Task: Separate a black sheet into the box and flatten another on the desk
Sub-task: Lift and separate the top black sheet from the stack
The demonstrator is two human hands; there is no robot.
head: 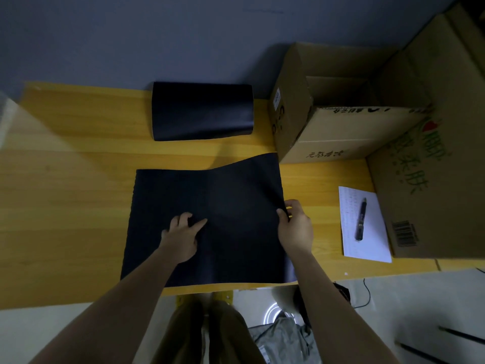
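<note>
The right hand (295, 227) pinches the three-o'clock edge of the black sheet (207, 224) between thumb and fingers. The left hand (182, 236) presses down on the sheet's middle, fingers half curled, gripping nothing. The sheet lies on the wooden desk (65, 206), its one-o'clock corner bulging upward. At twelve o'clock sits a curled black roll (202, 111); at one to two o'clock stands the open cardboard box (338, 132). At three o'clock a pen (360, 219) rests on white paper (367, 248).
</note>
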